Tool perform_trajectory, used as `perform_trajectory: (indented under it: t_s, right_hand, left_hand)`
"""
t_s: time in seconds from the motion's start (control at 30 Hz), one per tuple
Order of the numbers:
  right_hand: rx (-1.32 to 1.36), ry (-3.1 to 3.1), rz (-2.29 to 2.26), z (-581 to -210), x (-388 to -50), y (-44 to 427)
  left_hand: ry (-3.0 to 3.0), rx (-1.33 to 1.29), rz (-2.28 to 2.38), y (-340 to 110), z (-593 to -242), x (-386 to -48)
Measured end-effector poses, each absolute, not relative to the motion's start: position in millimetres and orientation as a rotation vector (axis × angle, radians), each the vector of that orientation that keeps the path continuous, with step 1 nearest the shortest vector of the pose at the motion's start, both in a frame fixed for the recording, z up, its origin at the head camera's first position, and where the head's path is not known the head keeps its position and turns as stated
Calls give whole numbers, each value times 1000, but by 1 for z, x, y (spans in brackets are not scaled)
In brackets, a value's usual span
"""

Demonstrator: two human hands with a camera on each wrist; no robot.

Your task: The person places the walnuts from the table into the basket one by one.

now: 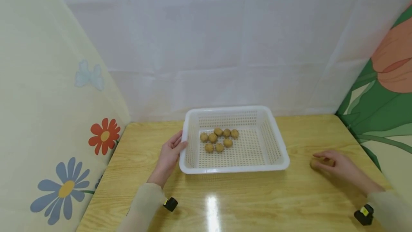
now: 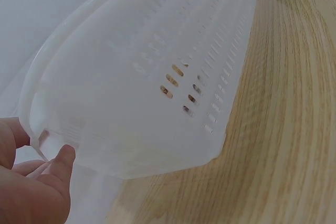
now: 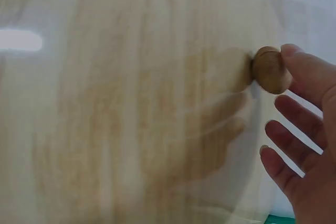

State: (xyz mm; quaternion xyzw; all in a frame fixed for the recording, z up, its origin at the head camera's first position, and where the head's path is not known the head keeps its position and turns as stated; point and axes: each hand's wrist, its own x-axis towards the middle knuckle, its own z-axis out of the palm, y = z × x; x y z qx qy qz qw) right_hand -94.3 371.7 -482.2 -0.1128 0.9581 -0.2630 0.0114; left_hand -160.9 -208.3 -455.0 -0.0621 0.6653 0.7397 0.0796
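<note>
A white plastic basket with slotted walls stands on the table, several walnuts lying on the left part of its floor. My left hand grips the basket's left rim between thumb and fingers. In the left wrist view, brown bits of walnut show through the slots in the basket's wall. Off to the right of the basket, my right hand pinches a single walnut at the tabletop with thumb and index finger. The other fingers of that hand are spread apart in the right wrist view.
The wood-grain table reaches back to a white cloth backdrop. Flower-printed panels border it, one at left and one at right. A bright glare spot lies on the tabletop in front of the basket.
</note>
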Motion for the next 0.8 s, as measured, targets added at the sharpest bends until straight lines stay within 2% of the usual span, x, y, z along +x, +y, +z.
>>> perform_trajectory:
  t_s: [0.33,0.8]
  right_hand:
    - [-299,3033,-830,-492,-89,373]
    - [-216,2944,-871,-481,-90,368]
  left_hand:
    - [1990,-164,2213,-209,-455,-160]
    - [1962,-167,2233,-209,-456,-161]
